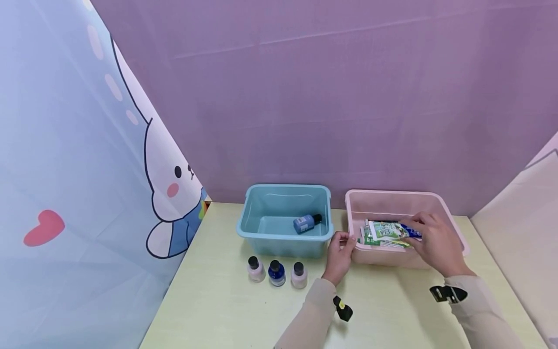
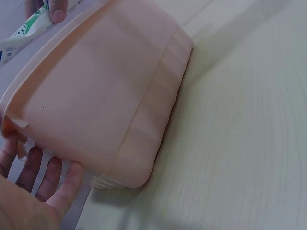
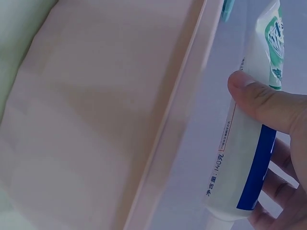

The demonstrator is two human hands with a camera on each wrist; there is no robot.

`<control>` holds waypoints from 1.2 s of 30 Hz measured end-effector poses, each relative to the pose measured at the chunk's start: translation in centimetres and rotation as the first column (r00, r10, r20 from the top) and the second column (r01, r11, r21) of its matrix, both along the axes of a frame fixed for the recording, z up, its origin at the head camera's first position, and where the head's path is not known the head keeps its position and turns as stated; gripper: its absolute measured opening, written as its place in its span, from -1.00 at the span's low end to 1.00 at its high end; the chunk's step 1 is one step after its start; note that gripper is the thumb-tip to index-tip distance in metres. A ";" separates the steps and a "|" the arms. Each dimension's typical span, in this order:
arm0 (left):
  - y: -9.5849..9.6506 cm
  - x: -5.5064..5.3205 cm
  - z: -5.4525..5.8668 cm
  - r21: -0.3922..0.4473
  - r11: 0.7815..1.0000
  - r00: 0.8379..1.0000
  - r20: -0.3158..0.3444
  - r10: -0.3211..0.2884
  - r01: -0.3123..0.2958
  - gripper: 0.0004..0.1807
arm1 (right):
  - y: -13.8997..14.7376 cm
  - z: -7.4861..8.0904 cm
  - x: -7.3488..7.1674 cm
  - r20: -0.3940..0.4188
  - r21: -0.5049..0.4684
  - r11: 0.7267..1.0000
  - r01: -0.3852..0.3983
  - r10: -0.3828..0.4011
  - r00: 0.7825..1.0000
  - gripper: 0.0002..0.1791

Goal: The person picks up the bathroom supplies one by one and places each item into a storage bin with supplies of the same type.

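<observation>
My right hand point(image 1: 439, 245) pinches a white, green and blue toothpaste tube point(image 3: 240, 153) between thumb and fingers, over the pink plastic bin point(image 1: 394, 193). Beneath it in that bin lies at least one more green and white tube point(image 1: 368, 237), partly covered. With its fingers against the bin's end wall, my left hand point(image 1: 338, 259) grips the left front corner of the pink bin. The left wrist view shows the bin's outer front wall point(image 2: 110, 81) and several of those fingers point(image 2: 67, 187); the thumb is out of sight there.
Left of the pink bin stands a blue bin point(image 1: 279, 245) with a blue black-capped bottle point(image 1: 303, 223) lying in it. In front are a pale bottle point(image 1: 256, 271), a dark blue bottle point(image 1: 276, 275) and another pale bottle point(image 1: 299, 277), upright on the light wooden table point(image 1: 218, 310).
</observation>
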State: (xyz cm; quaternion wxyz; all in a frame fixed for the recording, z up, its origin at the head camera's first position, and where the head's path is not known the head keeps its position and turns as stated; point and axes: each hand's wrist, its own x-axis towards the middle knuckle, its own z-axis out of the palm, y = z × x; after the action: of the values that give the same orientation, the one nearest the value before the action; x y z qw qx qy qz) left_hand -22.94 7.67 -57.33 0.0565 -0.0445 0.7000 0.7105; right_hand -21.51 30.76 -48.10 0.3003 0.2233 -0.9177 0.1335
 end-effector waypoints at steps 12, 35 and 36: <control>0.1 0.0 0.3 0.002 1.000 1.000 0.000 -0.003 0.003 -0.85 | 0.5 -0.5 -2.0 0.065 0.036 0.998 0.045 -0.047 0.997 -0.50; 0.1 0.0 0.0 -0.010 1.000 1.000 -0.015 0.008 -0.009 -0.79 | 1.0 -1.0 -5.0 0.215 0.082 0.994 0.076 -0.092 0.972 -0.53; 0.1 0.0 0.1 -0.012 1.000 1.000 -0.009 0.008 -0.008 -0.80 | 1.0 -1.0 -5.1 0.227 0.086 0.993 0.080 -0.098 0.969 -0.52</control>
State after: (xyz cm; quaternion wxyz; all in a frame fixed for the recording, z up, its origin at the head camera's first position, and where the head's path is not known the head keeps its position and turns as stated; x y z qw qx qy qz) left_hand -22.95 7.72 -57.27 0.0500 -0.0445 0.7045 0.7065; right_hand -26.62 31.79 -49.11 0.1885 0.1762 -0.9599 0.1099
